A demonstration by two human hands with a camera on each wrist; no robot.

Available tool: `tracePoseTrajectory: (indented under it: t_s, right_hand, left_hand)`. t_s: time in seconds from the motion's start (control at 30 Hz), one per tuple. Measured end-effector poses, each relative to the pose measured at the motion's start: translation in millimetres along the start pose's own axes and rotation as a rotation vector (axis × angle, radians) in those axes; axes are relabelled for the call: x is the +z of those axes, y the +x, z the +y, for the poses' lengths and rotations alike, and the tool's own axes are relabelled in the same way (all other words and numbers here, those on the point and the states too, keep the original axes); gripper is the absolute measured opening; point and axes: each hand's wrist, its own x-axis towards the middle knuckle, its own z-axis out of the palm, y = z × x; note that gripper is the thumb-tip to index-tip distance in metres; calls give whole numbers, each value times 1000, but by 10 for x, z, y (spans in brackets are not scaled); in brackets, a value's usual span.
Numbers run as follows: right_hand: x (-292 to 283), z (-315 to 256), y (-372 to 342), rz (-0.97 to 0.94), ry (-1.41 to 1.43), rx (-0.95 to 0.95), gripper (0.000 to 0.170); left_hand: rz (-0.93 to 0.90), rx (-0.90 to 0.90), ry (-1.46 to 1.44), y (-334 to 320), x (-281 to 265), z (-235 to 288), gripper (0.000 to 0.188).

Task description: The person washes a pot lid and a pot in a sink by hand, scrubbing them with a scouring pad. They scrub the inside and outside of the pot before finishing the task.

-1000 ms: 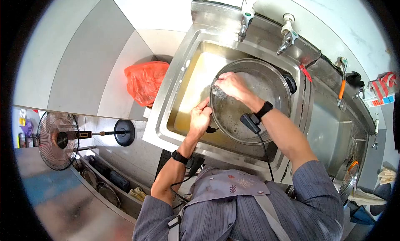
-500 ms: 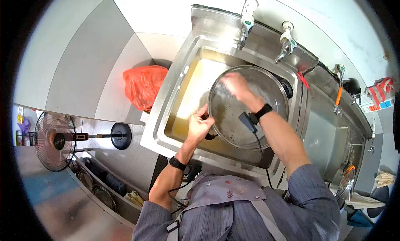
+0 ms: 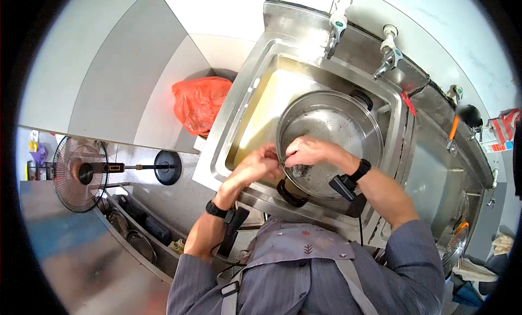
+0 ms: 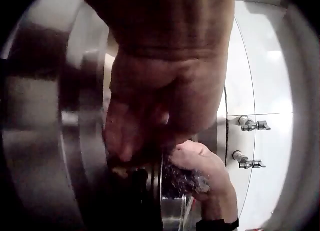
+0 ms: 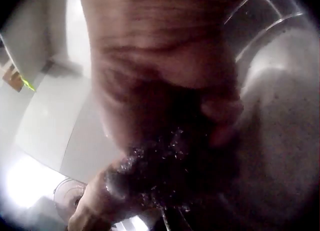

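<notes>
A round steel pot (image 3: pixel 348 131) with black handles (image 3: pixel 291 194) stands in the left sink basin, some suds and dark specks inside. My right hand (image 3: pixel 309 151) grips a steel-wool scrubber (image 3: pixel 301 172) against the inner wall at the pot's lower left. In the right wrist view the wool (image 5: pixel 155 166) bunches beneath the fingers. My left hand (image 3: pixel 258 164) holds the rim from outside with bent fingers, close beside the right hand. The left wrist view shows the scrubber (image 4: pixel 184 180) just inside the rim, the left fingers partly in shadow.
Yellowish, cloudy liquid (image 3: pixel 260 119) lies in the basin around the pot. Taps (image 3: pixel 335 32) project from the back wall. A red plastic bag (image 3: pixel 200 104) is left of the sink (image 3: pixel 213 152), with a second basin (image 3: pixel 429 168) on the right.
The pot has turned counterclockwise, its near handle shifting right and its far handle up. My right hand and the wool have moved down the left side, nearer my left hand.
</notes>
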Motion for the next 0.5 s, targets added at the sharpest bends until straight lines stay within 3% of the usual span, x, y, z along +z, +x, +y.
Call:
tracePoseTrajectory:
  t_s: [0.13, 0.27, 0.33, 0.4, 0.43, 0.5]
  right_hand:
    - [102, -108, -66, -31, -61, -1, 34]
    - [164, -14, -27, 49, 26, -13, 34]
    - [50, 63, 160, 285, -3, 66, 34]
    - [-78, 160, 301, 375, 54, 117, 32]
    - [-135, 180, 332, 391, 34, 107, 31]
    - [77, 166, 265, 308, 13, -85, 29]
  left_hand:
    - [-20, -27, -177, 24, -19, 129, 77]
    - [-40, -26, -366, 19, 13, -50, 86]
    - [-57, 23, -330, -4, 120, -145, 92]
    - [-45, 35, -313, -65, 184, -117, 91]
    - [-37, 58, -288, -68, 183, -80, 91]
    - [39, -11, -355, -64, 193, -107, 95]
